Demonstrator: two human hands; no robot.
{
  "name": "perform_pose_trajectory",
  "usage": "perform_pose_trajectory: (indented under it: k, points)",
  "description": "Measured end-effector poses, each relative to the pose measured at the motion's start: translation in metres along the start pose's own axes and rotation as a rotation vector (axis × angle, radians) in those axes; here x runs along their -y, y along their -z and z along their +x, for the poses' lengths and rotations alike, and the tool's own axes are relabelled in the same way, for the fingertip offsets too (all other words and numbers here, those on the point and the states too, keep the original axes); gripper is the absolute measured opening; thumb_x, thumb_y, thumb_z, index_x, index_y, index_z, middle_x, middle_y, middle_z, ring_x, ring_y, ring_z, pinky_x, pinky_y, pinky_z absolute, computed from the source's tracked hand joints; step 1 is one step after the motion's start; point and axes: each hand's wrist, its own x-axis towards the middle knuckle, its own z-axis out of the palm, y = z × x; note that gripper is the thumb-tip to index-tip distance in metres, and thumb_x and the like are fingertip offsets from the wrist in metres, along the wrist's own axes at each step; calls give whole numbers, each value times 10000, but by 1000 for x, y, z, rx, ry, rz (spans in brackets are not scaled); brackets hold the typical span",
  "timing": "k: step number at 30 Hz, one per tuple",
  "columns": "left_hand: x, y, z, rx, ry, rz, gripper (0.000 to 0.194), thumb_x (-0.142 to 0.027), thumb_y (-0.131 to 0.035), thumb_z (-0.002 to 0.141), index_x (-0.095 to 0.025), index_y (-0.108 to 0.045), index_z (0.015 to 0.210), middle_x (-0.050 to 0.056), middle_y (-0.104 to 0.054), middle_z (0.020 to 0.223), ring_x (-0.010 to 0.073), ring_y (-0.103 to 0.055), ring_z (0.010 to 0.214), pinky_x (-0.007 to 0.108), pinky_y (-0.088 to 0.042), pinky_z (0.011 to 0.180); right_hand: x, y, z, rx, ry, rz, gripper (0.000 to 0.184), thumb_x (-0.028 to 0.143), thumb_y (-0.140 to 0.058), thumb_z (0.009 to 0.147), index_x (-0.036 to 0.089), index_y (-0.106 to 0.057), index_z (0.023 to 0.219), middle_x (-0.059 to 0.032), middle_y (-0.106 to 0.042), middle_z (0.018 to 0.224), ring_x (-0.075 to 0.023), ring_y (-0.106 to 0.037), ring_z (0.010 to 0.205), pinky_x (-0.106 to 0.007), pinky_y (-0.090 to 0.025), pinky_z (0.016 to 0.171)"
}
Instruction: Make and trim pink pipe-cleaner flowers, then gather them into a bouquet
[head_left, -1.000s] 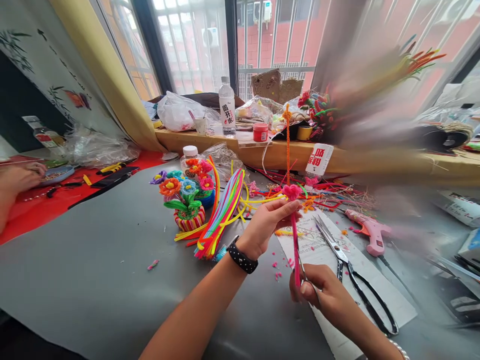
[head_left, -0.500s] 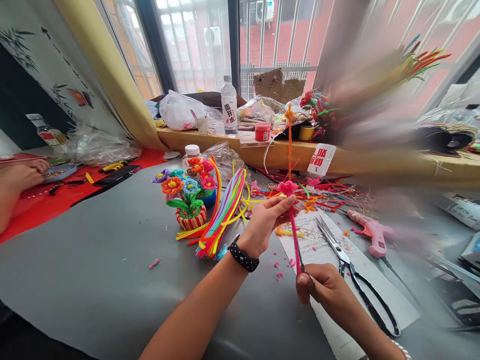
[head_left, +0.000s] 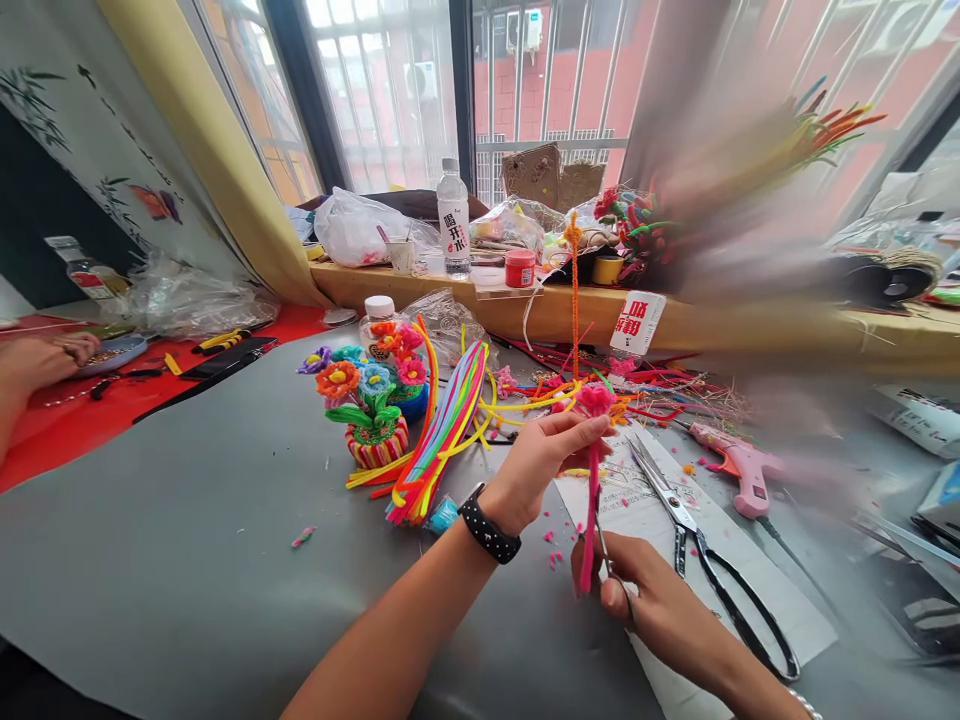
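Over the left edge of the paper (head_left: 718,525), a pink fuzzy flower (head_left: 595,400) is held nearly upright, its long stem (head_left: 592,500) hanging down. The person's left hand (head_left: 540,455) pinches it just below the petals. The right hand (head_left: 645,590) grips small scissors (head_left: 604,552) beside the stem; whether the blades touch it cannot be told. Large scissors (head_left: 679,511) lie on the paper, and the right forearm (head_left: 724,660) crosses its near part. Just right of the paper rests a pink glue gun (head_left: 741,468); beyond its far edge, loose fuzzy sticks (head_left: 679,395) lie heaped. Left of the paper are bright bundled sticks (head_left: 450,425) and a striped flowerpot (head_left: 377,446); well left, another person's hand (head_left: 45,360) is by a dish (head_left: 129,357).
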Motion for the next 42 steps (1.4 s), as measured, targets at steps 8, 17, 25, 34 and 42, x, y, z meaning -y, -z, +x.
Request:
perform_pose_trajectory:
  k: [8, 17, 25, 34, 42]
  points:
    - [0, -2, -1, -21, -20, -9, 243, -348, -670, 603, -119, -640, 675, 9, -574, 633, 85, -523, 607, 235, -385, 648, -4, -1, 0, -55, -23, -7, 692, 753, -218, 692, 147, -525, 558, 4, -422, 504, -105, -377, 488, -217, -258, 459]
    - [0, -3, 0, -54, -57, -61, 193, -308, -658, 628, -119, -622, 635, 17, -595, 664, 72, -516, 607, 223, -373, 654, -8, -3, 2, -113, -31, -46, 670, 697, -275, 735, 158, -531, 430, -12, -478, 424, -106, -413, 440, -220, -273, 454]
    - [-2, -1, -1, -80, -89, -105, 189, -310, -636, 657, -123, -637, 688, 8, -579, 683, 67, -509, 626, 215, -379, 650, -13, -1, 2, -135, -79, 6, 636, 690, -303, 731, 162, -461, 413, 4, -414, 403, -105, -377, 441, -227, -269, 465]
    - [-1, -1, -3, 33, 0, -41, 192, -323, -639, 647, -135, -637, 684, 10, -588, 712, 81, -512, 665, 224, -367, 673, 1, 0, 0, -13, 18, 38, 626, 752, -235, 685, 170, -461, 647, 9, -424, 616, -120, -341, 567, -224, -261, 503]
    - [1, -4, -5, 30, 26, 70, 227, -360, -646, 626, -143, -642, 691, 28, -614, 792, 103, -514, 746, 226, -352, 702, -1, 3, -1, -5, 1, 90, 643, 755, -238, 680, 161, -477, 614, 15, -387, 563, -117, -336, 536, -227, -232, 487]
